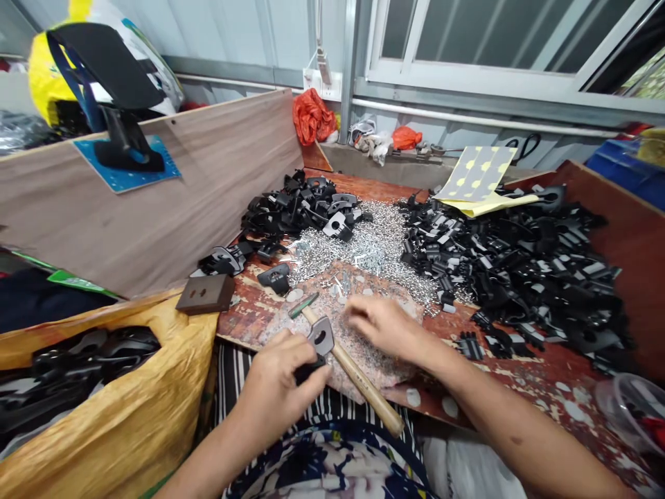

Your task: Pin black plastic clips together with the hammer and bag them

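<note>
My left hand (283,378) pinches a black plastic part with a grey face and a round hole (322,336). That part is held over a hammer (364,388) lying on the speckled stone slab (296,322), its wooden handle pointing toward me. Just right of the hammer head is my right hand (382,322), low over the slab, fingers curled together; their tips are hidden, so I cannot make out what they hold. A few loose metal pins (340,284) lie on the slab beyond it, in front of a large heap of shiny pins (384,232).
Piles of black plastic parts lie left (291,208) and right (519,270) of the pins. A brown block (205,294) sits at the left edge, above a yellow sack (176,388) of black parts. Wooden boards (218,180) wall the table. A clear tub (631,409) stands at right.
</note>
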`<state>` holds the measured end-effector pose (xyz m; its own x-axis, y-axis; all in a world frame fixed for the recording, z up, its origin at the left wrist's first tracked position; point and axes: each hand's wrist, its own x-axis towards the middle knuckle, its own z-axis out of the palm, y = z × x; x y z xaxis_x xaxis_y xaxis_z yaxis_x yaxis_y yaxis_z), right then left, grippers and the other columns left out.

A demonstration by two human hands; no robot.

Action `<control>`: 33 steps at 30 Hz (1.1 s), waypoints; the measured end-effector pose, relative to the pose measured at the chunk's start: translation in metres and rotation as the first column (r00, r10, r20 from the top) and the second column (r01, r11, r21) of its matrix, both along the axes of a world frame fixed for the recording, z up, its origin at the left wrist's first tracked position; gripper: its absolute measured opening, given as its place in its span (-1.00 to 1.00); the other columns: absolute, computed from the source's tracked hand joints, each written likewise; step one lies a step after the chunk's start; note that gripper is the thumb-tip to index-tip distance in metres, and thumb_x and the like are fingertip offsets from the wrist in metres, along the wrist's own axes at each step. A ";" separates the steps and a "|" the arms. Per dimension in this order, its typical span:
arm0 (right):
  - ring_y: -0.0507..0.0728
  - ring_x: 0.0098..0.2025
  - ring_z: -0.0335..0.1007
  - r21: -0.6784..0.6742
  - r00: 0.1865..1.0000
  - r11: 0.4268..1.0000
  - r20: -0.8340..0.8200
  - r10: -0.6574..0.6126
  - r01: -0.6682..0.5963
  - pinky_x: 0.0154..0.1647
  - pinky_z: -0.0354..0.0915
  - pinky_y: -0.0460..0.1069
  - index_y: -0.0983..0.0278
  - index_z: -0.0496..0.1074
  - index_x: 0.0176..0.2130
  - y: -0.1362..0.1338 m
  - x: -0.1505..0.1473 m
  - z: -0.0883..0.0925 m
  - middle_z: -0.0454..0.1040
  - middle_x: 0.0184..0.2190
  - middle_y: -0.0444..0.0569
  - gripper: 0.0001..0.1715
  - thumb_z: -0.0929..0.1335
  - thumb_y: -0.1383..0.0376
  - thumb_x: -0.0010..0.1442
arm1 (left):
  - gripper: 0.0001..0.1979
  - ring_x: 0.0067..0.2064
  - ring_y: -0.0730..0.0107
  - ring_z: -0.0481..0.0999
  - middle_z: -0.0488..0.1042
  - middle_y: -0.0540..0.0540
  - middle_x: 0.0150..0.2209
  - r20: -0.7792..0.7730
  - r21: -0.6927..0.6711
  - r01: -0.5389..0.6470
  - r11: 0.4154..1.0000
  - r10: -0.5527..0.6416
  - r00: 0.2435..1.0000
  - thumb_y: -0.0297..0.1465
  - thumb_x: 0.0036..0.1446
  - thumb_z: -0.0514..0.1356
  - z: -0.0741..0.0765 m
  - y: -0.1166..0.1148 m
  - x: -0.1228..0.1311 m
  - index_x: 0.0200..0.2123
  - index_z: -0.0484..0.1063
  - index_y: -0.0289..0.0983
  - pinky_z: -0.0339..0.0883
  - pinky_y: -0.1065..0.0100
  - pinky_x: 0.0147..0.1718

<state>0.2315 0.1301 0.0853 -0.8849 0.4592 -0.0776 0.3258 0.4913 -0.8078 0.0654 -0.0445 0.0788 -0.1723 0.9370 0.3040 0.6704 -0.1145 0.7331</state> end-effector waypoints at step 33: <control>0.15 -0.03 0.45 0.487 0.835 0.831 -0.548 0.049 0.271 0.34 0.04 0.39 0.15 0.53 -0.29 -0.064 -0.032 0.014 0.60 -0.16 -0.13 -0.90 0.41 0.35 0.30 | -0.73 -0.48 0.50 0.34 0.44 -0.03 -0.42 0.996 -0.072 -0.140 0.988 0.079 0.043 -0.26 0.04 0.44 -0.016 0.010 -0.011 -0.44 0.53 -0.34 0.24 0.52 -0.66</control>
